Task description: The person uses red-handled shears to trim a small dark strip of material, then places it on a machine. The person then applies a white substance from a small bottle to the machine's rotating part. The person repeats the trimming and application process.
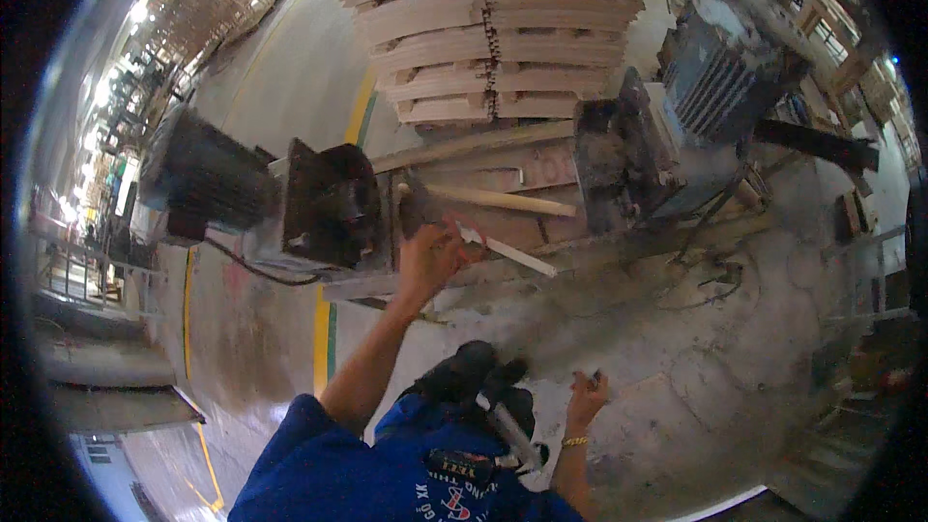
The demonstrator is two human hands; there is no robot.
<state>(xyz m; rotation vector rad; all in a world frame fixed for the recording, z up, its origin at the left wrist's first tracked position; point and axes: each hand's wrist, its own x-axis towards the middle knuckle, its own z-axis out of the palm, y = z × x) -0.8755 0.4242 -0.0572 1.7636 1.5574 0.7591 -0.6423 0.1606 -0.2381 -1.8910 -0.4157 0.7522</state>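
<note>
Head view. Left hand (430,256): extended to the machine bed, fingers closed on a thin pale wood strip (507,251). Strip's long axis ran rightward and slightly down from the fingers. Hammer (483,199) lay just above, handle pointing right. Right hand (586,394): low, well apart, fingers curled; contents could not be told.
</note>
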